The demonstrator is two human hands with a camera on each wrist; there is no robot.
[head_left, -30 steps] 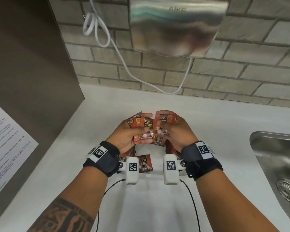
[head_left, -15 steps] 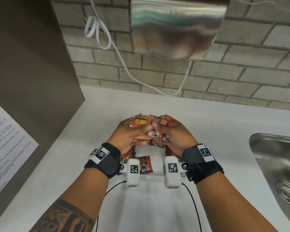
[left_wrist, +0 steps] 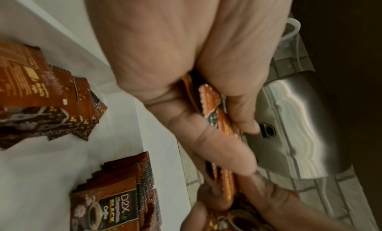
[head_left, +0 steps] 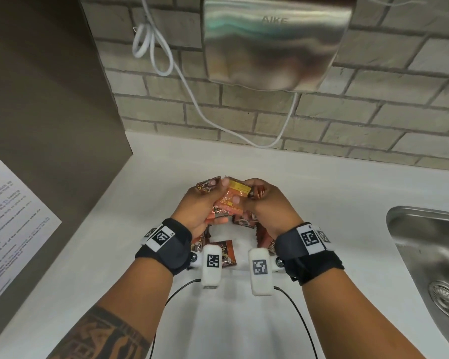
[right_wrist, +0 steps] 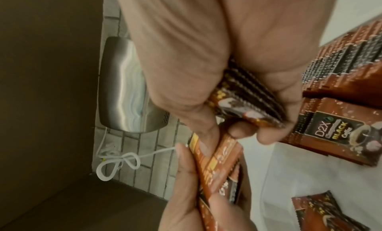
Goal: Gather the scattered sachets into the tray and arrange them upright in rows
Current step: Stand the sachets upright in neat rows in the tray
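Observation:
Both hands are raised together above the white tray point(head_left: 241, 243), each full of brown and orange coffee sachets. My left hand point(head_left: 205, 203) grips a fanned bunch of sachets point(head_left: 227, 203), seen edge-on in the left wrist view as sachets point(left_wrist: 219, 125). My right hand point(head_left: 266, 202) grips a second stack of sachets point(head_left: 257, 193), shown as dark serrated edges of sachets point(right_wrist: 248, 102). Its thumb and forefinger also touch the left hand's bunch. Rows of sachets point(left_wrist: 115, 202) stand upright in the tray, with another group point(left_wrist: 47, 100) leaning beside them. One sachet point(head_left: 227, 252) lies flat near the tray's front.
The tray sits on a white counter point(head_left: 322, 203). A steel sink point(head_left: 430, 255) lies to the right. A steel hand dryer point(head_left: 275, 40) with a looped white cord point(head_left: 151, 47) hangs on the brick wall behind. A brown panel point(head_left: 49, 99) with a paper notice stands at the left.
The sachets between my hands have been turned and shuffled; the black-labelled face seen earlier is gone and a yellow-edged sachet now lies on top. Both hands stay above the tray.

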